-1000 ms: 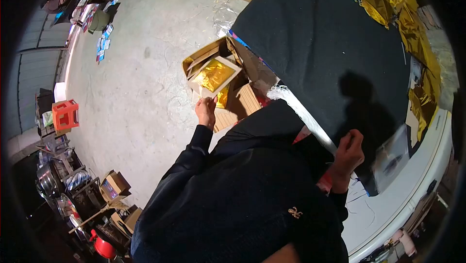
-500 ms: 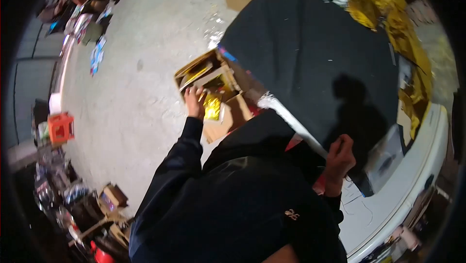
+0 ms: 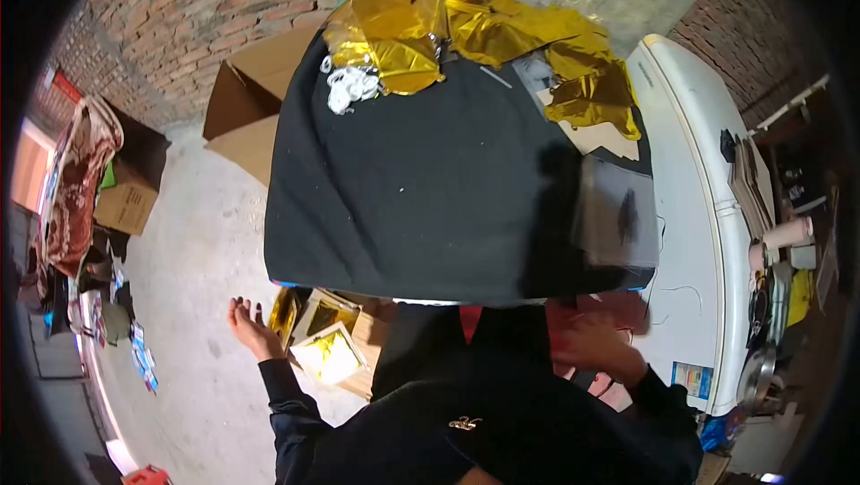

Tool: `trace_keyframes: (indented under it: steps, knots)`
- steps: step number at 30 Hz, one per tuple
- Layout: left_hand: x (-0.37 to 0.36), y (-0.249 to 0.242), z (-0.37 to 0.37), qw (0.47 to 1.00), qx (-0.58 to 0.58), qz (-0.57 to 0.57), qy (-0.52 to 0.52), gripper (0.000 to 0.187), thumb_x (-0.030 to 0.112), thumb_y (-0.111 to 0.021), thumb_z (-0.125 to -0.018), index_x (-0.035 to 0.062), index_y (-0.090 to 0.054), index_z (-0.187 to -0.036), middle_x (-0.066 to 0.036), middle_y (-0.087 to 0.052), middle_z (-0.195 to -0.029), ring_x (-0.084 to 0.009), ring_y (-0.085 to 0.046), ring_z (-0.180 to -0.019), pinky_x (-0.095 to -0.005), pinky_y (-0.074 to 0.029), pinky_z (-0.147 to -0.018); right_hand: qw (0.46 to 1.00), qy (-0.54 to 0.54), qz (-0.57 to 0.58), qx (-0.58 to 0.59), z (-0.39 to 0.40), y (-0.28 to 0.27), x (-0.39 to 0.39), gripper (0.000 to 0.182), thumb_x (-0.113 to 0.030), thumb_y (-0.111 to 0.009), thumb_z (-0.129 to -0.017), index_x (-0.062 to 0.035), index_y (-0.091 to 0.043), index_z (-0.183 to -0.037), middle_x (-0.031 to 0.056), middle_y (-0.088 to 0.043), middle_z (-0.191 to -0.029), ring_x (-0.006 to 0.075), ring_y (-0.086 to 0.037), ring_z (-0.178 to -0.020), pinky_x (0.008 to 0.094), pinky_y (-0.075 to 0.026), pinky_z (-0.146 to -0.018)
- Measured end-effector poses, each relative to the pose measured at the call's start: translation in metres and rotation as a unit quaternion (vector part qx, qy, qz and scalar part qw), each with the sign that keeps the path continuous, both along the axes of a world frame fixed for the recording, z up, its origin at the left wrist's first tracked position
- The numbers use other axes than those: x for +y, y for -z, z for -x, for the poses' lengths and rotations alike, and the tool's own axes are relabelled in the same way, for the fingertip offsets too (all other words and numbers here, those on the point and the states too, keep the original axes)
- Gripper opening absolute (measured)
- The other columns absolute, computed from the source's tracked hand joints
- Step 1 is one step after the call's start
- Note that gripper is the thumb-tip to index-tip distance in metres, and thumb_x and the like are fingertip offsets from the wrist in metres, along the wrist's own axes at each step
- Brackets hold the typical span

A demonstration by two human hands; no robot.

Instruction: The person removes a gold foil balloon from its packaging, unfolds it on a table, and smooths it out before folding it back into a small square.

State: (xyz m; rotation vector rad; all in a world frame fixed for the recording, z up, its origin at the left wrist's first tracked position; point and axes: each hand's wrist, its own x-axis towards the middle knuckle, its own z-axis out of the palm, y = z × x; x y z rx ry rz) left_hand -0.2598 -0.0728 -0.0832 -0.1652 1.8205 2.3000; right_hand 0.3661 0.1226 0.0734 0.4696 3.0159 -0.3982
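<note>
Already, gold-foil packets (image 3: 324, 348) sit at the carton (image 3: 370, 327) near the spread, empty left hand (image 3: 253, 333), loose gold foil (image 3: 408, 62) tops the black cloth (image 3: 430, 189), and the blurred right hand's (image 3: 593, 342) grip is unclear.

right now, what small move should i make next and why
I'd probably bring the left hand up toward the gold foil: it looks open and empty beside the cardboard box, while the foil lies at the black cloth's far edge.

two hands (image 3: 253, 331) (image 3: 596, 342), one black-covered table (image 3: 421, 216), one white string clump (image 3: 352, 88), one patterned cloth (image 3: 75, 207)
</note>
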Motion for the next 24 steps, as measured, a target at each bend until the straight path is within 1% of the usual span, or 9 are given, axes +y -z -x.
trace_keyframes:
  steps: [1, 3, 5, 7, 10, 13, 16, 18, 24]
  knots:
    - [0.015, -0.023, 0.001, 0.999, 0.030, -0.015, 0.023, 0.031, 0.017, -0.055, -0.104, 0.0090, -0.058, -0.134, -0.009, -0.063, -0.131, -0.0214, -0.061, -0.118, -0.0405, -0.050, -0.096, 0.989, 0.051, -0.101, -0.094, -0.009, -0.015, -0.013, 0.031, -0.030, -0.062, -0.100, -0.0084, -0.068, -0.122, 0.0128, -0.073, -0.093, 0.0293, -0.069, -0.086, 0.0390, -0.055, -0.083]
    - [0.052, -0.072, -0.009, 0.992, 0.068, -0.065, 0.088, 0.032, 0.016, -0.056, -0.103, 0.0075, -0.057, -0.135, -0.009, -0.063, -0.132, -0.0205, -0.061, -0.118, -0.0397, -0.050, -0.095, 0.968, 0.199, -0.015, -0.152, 0.005, -0.062, -0.020, 0.032, -0.028, -0.063, -0.098, -0.0097, -0.068, -0.124, 0.0148, -0.072, -0.093, 0.0334, -0.068, -0.095, 0.0424, -0.055, -0.089]
    - [0.095, -0.129, -0.039, 0.976, 0.099, -0.108, 0.160, 0.032, 0.015, -0.058, -0.103, 0.0044, -0.058, -0.133, -0.010, -0.063, -0.131, -0.0187, -0.062, -0.117, -0.0374, -0.051, -0.093, 0.862, 0.361, 0.352, -0.059, 0.036, -0.095, -0.004, 0.032, -0.023, -0.065, -0.095, -0.0108, -0.067, -0.124, 0.0169, -0.072, -0.092, 0.0365, -0.065, -0.105, 0.0457, -0.053, -0.094]
    - [0.133, -0.195, -0.093, 0.937, 0.148, -0.131, 0.287, 0.030, 0.015, -0.055, -0.105, 0.0031, -0.059, -0.132, -0.009, -0.065, -0.128, -0.0204, -0.062, -0.116, -0.0351, -0.048, -0.096, 0.889, 0.386, 0.244, 0.024, 0.055, -0.092, 0.007, 0.032, -0.019, -0.067, -0.092, -0.0105, -0.068, -0.123, 0.0166, -0.071, -0.096, 0.0364, -0.062, -0.109, 0.0465, -0.051, -0.096]
    - [0.168, -0.323, -0.189, 0.605, 0.590, -0.090, 0.527, 0.021, 0.012, -0.059, -0.101, 0.0007, -0.066, -0.117, -0.017, -0.068, -0.118, -0.0306, -0.063, -0.109, -0.0425, -0.049, -0.096, 0.956, 0.266, 0.014, 0.119, 0.068, -0.080, 0.049, 0.034, -0.013, -0.069, -0.088, -0.0093, -0.067, -0.122, 0.0144, -0.069, -0.102, 0.0357, -0.061, -0.108, 0.0463, -0.051, -0.094]
    - [0.176, -0.370, -0.253, 0.422, 0.614, -0.280, 0.605, 0.031, 0.017, -0.070, -0.090, 0.0081, -0.069, -0.120, -0.013, -0.066, -0.125, -0.0322, -0.064, -0.114, -0.0471, -0.051, -0.092, 0.963, 0.178, -0.099, 0.178, 0.090, -0.080, 0.097, 0.036, -0.010, -0.070, -0.086, -0.0070, -0.067, -0.121, 0.0124, -0.067, -0.108, 0.0356, -0.061, -0.106, 0.0455, -0.051, -0.094]
    - [0.178, -0.400, -0.285, 0.456, 0.600, -0.398, 0.523, 0.025, 0.023, -0.070, -0.092, 0.0133, -0.074, -0.115, -0.013, -0.071, -0.119, -0.0242, -0.067, -0.102, -0.0361, -0.054, -0.086, 0.953, 0.128, -0.154, 0.228, 0.120, -0.071, 0.164, 0.037, -0.010, -0.072, -0.083, -0.0027, -0.066, -0.119, 0.0126, -0.066, -0.108, 0.0366, -0.061, -0.105, 0.0457, -0.051, -0.093]
    - [0.178, -0.388, -0.315, 0.562, 0.544, -0.452, 0.429, 0.027, 0.028, -0.070, -0.096, 0.0126, -0.077, -0.117, -0.011, -0.075, -0.114, -0.0240, -0.068, -0.099, -0.0349, -0.054, -0.090, 0.942, 0.108, -0.162, 0.272, 0.138, -0.068, 0.211, 0.037, -0.011, -0.074, -0.082, -0.0005, -0.066, -0.116, 0.0134, -0.066, -0.108, 0.0367, -0.061, -0.105, 0.0454, -0.051, -0.092]
    - [0.199, -0.402, -0.248, 0.515, 0.666, -0.284, 0.460, 0.015, 0.025, -0.070, -0.089, 0.0116, -0.075, -0.095, -0.011, -0.074, -0.114, -0.0280, -0.069, -0.097, -0.0405, -0.055, -0.082, 0.939, 0.220, -0.211, 0.157, 0.206, -0.049, 0.347, 0.050, -0.021, -0.075, -0.087, -0.0005, -0.060, -0.131, 0.0170, -0.062, -0.130, 0.0364, -0.053, -0.128, 0.0473, -0.045, -0.102]
